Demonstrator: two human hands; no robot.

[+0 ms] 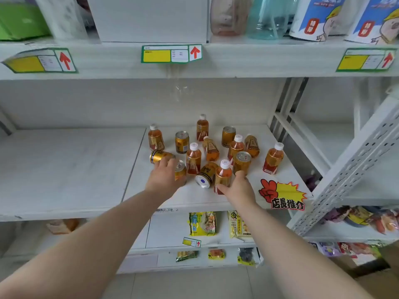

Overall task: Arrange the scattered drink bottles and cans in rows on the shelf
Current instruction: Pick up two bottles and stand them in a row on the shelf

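Several amber tea bottles with white caps and gold cans stand scattered on the right half of the white shelf (64,169). One gold can (160,156) lies on its side at the left of the group. Another lying can (205,175) shows its silver end. Two bottles (210,148) lie tipped over in the middle. My left hand (164,176) reaches palm down, its fingertips at the left lying can, and it partly hides an upright can (181,172). My right hand (237,188) wraps around the base of the nearest upright bottle (223,176).
A red and yellow promo sticker (280,195) sits at the shelf's front edge on the right. A perforated metal upright (356,160) slants past the right side. Price tags (171,53) hang on the shelf above. Snack packets (201,223) lie on the lower shelves.
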